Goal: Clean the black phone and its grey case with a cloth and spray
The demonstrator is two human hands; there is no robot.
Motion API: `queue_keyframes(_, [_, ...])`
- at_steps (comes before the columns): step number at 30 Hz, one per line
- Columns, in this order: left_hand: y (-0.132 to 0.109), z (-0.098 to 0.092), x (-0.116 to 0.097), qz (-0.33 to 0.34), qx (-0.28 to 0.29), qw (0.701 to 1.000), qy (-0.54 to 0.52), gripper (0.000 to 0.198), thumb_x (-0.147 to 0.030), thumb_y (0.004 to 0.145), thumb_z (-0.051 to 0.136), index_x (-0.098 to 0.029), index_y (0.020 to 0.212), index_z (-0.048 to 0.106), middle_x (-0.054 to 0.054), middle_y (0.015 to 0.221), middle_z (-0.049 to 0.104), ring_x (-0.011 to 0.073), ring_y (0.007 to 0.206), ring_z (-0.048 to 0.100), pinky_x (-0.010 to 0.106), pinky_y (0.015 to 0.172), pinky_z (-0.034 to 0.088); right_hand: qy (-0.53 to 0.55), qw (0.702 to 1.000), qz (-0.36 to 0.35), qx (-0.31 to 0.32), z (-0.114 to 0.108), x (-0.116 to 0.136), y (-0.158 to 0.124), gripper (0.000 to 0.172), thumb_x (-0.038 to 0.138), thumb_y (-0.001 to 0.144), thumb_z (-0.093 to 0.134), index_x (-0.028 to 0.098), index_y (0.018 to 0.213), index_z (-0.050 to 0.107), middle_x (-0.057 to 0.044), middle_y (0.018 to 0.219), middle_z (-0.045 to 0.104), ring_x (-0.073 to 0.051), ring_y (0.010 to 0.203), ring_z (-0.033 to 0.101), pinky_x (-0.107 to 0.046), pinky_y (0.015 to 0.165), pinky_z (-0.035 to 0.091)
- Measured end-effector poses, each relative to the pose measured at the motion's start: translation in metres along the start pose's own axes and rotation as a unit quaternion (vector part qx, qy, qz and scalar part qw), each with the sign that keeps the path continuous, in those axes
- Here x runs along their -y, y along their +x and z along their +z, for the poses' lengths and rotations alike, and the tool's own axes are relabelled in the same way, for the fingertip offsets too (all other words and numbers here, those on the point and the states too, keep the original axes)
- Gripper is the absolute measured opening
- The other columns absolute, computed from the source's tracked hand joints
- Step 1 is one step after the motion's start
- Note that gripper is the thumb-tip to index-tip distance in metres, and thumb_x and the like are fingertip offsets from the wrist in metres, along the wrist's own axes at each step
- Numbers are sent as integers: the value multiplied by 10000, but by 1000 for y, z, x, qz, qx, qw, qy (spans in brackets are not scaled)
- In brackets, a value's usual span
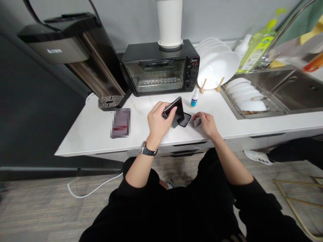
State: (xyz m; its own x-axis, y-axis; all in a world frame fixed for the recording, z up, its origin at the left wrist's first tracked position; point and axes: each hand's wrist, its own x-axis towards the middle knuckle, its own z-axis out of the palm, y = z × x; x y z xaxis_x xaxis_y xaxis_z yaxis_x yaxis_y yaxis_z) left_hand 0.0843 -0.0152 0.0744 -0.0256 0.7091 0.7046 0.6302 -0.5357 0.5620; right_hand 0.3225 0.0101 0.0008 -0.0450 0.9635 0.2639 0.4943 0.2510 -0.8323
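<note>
My left hand (160, 121), with a watch on its wrist, grips a dark phone (176, 109) tilted above the white counter. Just right of the phone, a black phone case (185, 120) lies on the counter. My right hand (205, 123) pinches a small grey cloth (197, 122) beside the case, close to the counter surface. A small spray bottle (194, 99) with a blue and yellow label stands behind my right hand. Farther left lies a pixelated purple-grey item (121, 123), which I cannot identify.
A black toaster oven (158, 72) stands at the back, with a water dispenser (101, 64) to its left. White plates (217, 65) in a rack, a green soap bottle (257, 48) and a sink (300, 89) are right. A person's shoe (257, 157) shows at the lower right.
</note>
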Motion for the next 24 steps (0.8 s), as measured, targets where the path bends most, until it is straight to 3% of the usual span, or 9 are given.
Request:
queue_keyframes(6, [-8,19,6,-9,65,996,-68,202,-415,1037,632,-219,1062,675,-19,847,728,109,682,637,209,652,481,-19,999,-22,38,3,2,2,607,572,1067,316,209,878,764,-73,863,768,-223,817,667,-339,820,448])
queue_keyframes(10, [-18,20,6,17,63,996,-67,271,-465,1071,567,-214,1059,668,-7,867,750,101,651,637,212,637,495,-11,999,-28,36,3,1,2,652,621,1075,292,210,882,760,-84,857,765,-232,816,675,-354,824,468])
queue_keyframes(12, [-22,17,4,36,55,996,-53,283,-464,1076,560,-206,1064,674,17,924,769,115,721,676,221,665,512,11,999,-30,11,3,-1,1,638,602,1081,300,208,871,756,-85,853,767,-226,794,675,-359,809,474])
queue_keyframes(15, [-26,13,1,60,45,996,-37,262,-427,1078,569,-192,1085,684,41,963,784,140,822,727,235,720,537,45,995,-15,-92,2,3,0,610,562,1087,318,203,824,736,-87,806,748,-215,729,646,-368,765,471])
queue_keyframes(18, [-30,16,2,72,29,996,-36,232,-389,1070,591,-185,1114,691,53,998,796,153,895,753,240,768,551,65,977,-18,-201,5,26,4,630,556,1105,274,210,799,703,-71,778,716,-208,712,630,-368,735,464])
queue_keyframes(20, [-34,20,5,64,22,997,-32,229,-378,1057,608,-182,1131,699,62,1020,799,160,890,757,249,771,554,80,964,-67,-245,8,54,8,619,546,1120,263,221,819,695,-56,793,701,-205,743,637,-367,749,468])
queue_keyframes(22, [-39,26,9,41,33,999,-11,209,-374,1032,635,-183,1047,718,58,952,796,171,827,753,262,740,550,103,948,-149,-263,13,84,13,567,503,1136,285,231,850,693,-51,836,695,-206,804,649,-374,796,480])
queue_keyframes(24, [-45,30,14,10,72,997,17,204,-359,1009,653,-194,905,715,47,851,776,184,774,743,274,710,539,119,939,-224,-232,19,109,18,519,450,1147,295,234,887,688,-58,913,698,-210,896,661,-383,850,486])
